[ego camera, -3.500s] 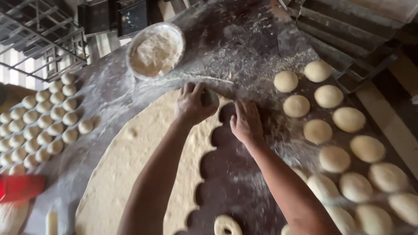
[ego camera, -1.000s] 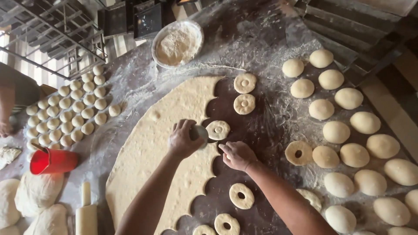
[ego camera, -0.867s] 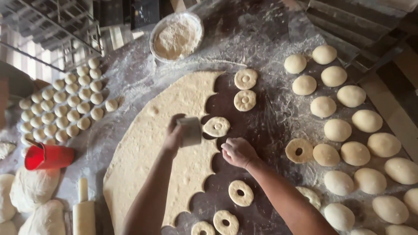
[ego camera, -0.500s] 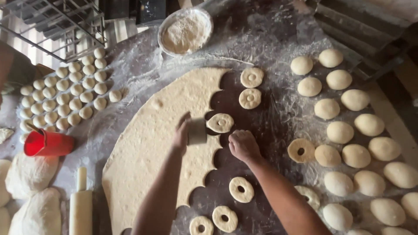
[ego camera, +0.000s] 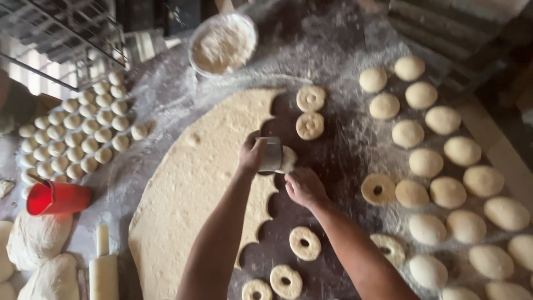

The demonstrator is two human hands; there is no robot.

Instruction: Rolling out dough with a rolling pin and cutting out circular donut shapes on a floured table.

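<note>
Left hand (ego camera: 252,154) wrapped around round metal cutter (ego camera: 271,154), tilted on its side at scalloped right edge of rolled dough sheet (ego camera: 194,189). Freshly cut ring (ego camera: 287,158) lodged at cutter's mouth, half out. Right hand (ego camera: 304,186) just below cutter, off the sheet on dark floured table (ego camera: 338,144), fingers curled loosely, apparently holding nothing; grip not fully visible.

Relative to sheet: two cut rings (ego camera: 310,112) just off upper right edge; more rings (ego camera: 304,243) off lower right. Flour bowl (ego camera: 223,43) beyond top edge. Rows of small dough balls (ego camera: 83,130) to left; red cup (ego camera: 58,198) and rolling pin (ego camera: 103,266) at lower left. Larger round buns (ego camera: 444,161) well to right.

Judgement: ring soft, light, slightly tacky, stretches out of shape easily. Best lifted with flat fingertips under opposite sides, not pinched at one spot. Cutter rigid, safe to grip by its wall.
</note>
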